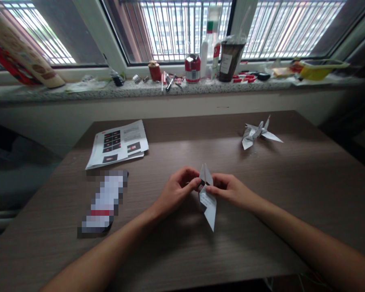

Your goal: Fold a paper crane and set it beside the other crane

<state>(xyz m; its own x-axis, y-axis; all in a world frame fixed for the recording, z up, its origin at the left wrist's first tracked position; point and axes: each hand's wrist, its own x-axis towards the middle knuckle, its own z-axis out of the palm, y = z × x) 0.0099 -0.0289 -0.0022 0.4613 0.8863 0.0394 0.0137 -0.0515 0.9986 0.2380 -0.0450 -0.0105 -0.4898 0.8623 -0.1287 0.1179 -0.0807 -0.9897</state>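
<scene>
A partly folded piece of white printed paper is held just above the brown wooden table, its long pointed end hanging toward me. My left hand pinches its upper part from the left, fingers curled closed on it. My right hand pinches the same spot from the right, thumb and fingers pressed on the paper. A finished paper crane sits on the table at the far right, apart from both hands.
A stack of printed sheets lies at the far left of the table, with a blurred-out object nearer me. The stone windowsill behind holds a red can, a dark drink cup, bottles and small clutter.
</scene>
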